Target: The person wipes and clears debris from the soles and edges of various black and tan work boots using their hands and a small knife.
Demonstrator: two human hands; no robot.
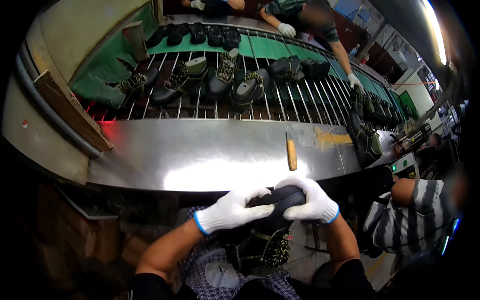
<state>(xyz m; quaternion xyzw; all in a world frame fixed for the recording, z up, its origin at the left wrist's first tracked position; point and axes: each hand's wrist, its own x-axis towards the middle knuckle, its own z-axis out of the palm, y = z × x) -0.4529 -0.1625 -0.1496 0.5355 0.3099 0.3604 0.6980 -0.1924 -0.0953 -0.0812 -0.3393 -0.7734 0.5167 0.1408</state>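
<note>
A black shoe (267, 227) with yellow-flecked laces rests upside down on my lap, its toe pointing up toward the metal bench. My left hand (232, 210), in a white glove with a blue cuff, presses on the left side of the toe. On the right side of the toe lies my right hand (310, 200), gloved the same way, with its fingers curled over the shoe. Both hands grip the shoe below the bench's front edge.
A wooden-handled knife (291, 150) lies on the steel bench (200, 150). Behind it a bar conveyor (210, 102) carries several black shoes (220, 77). A person (305, 22) in white gloves reaches from the far side. Another person in a striped sleeve (410, 220) sits at my right.
</note>
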